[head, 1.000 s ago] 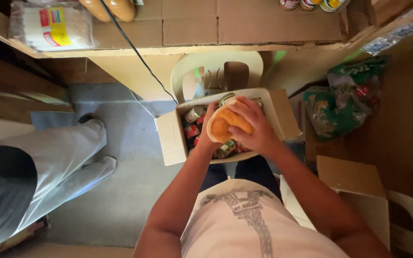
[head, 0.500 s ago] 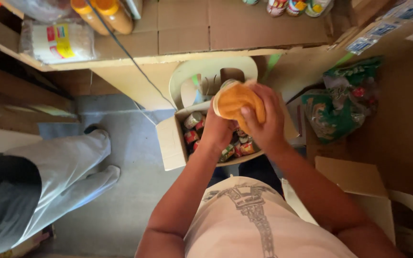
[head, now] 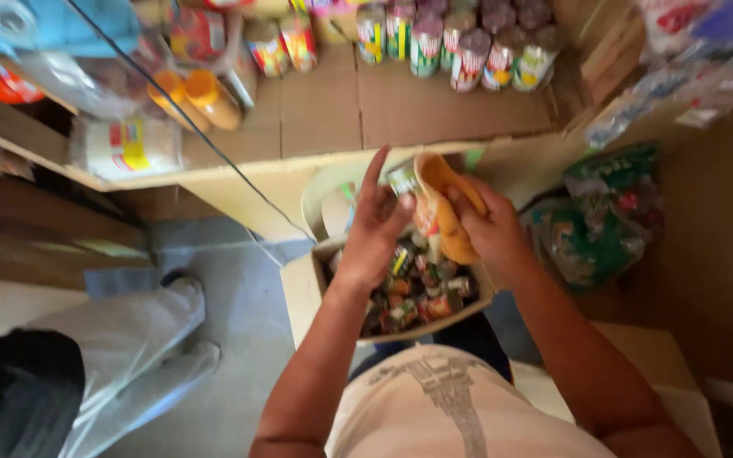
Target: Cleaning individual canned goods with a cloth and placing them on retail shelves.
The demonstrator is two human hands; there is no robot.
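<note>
My left hand [head: 373,222] grips a small labelled can [head: 404,181], with the index finger pointing up beside it. An orange cloth [head: 444,208] is wrapped against the can's right side, and my right hand [head: 492,231] holds that cloth. Both hands are raised above an open cardboard box [head: 300,293] on my lap. The box is filled with several small cans [head: 417,288]. The hands are level with the front edge of a cardboard-lined shelf [head: 316,110].
A row of labelled cans [head: 460,42] stands at the back of the shelf, with orange-capped bottles [head: 197,97] and a clear packet [head: 125,146] to the left. A green plastic bag [head: 595,220] lies at right. Another person's legs in light trousers [head: 129,339] are at lower left.
Both hands rose from the box with the can and orange cloth, up to the shelf edge. The view tilted up, so the row of cans on the shelf now shows.
</note>
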